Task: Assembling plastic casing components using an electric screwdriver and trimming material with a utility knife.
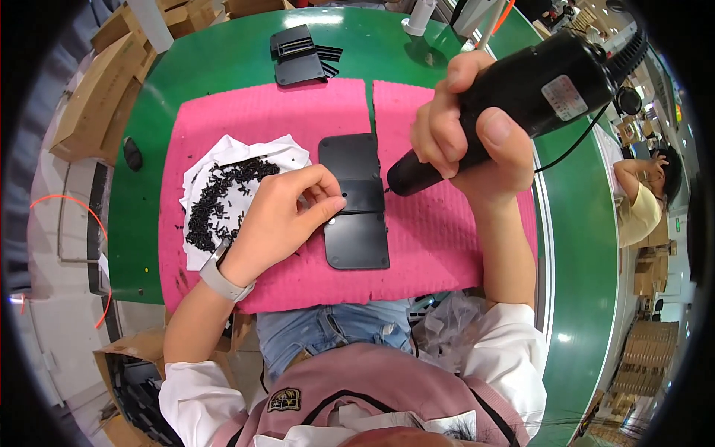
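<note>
A black electric screwdriver is wrapped in my right hand, its nose slanting down to the left. The bit end comes close to the right edge of a flat black plastic panel; I cannot tell whether it touches. Over the panel's left side, my left hand has thumb and forefinger pinched together, near a small dark hole or screw in the middle band. What the pinch holds, if anything, is too small to name. Beside that hand, many small black screws lie heaped on a white cloth.
Under the work is a pink ribbed foam mat on a green table. More black plastic parts lie beyond the mat. Cardboard boxes stand at the left. A cable trails from the right; another person sits farther off.
</note>
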### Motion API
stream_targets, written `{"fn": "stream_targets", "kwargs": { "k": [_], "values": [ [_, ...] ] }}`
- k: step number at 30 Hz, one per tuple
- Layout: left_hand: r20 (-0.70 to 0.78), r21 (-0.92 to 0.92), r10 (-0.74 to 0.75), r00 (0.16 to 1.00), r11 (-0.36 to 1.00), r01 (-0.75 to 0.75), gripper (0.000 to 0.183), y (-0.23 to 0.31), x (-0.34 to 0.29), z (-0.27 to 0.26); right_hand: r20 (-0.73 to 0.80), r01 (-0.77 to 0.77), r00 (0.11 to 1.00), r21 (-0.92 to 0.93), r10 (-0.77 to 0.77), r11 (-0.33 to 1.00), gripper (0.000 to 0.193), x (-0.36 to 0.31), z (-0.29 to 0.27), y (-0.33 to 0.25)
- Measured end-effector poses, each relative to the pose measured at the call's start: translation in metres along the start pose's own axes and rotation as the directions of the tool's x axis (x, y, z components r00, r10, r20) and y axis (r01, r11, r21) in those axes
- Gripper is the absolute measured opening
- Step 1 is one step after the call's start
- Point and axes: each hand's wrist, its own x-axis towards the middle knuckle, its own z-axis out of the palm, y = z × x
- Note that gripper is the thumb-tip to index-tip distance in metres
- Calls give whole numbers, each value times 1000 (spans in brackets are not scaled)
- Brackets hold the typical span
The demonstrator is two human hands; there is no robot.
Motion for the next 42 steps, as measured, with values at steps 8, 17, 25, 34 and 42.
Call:
{"fn": "stream_targets", "kwargs": {
  "k": [8, 17, 25, 34, 42],
  "values": [
    [-32, 33, 1, 999, 999, 1, 13, 0, -3, 5, -9, -23, 1000, -8, 23, 1000, 34, -1, 4, 5],
    [-21, -73, -60, 998, 996, 59, 7, -2, -6, 11, 77, -76, 994, -36, 79, 996, 32, 4, 7, 10],
    [-65, -36, -76, 995, 997, 74, 9, 5, -2, 13, 81, -116, 989, -71, 122, 991, 30, 8, 8, 11],
    [-121, 24, 1, 993, 1000, 1, 11, 4, -5, 11, -13, -73, 997, -170, 72, 983, 35, -3, 19, 10],
    [-159, -322, -38, 987, 947, -16, 11, 7, -7, 6, 32, 194, 977, 298, -213, 935, 39, 2, -7, -8]
  ]
}}
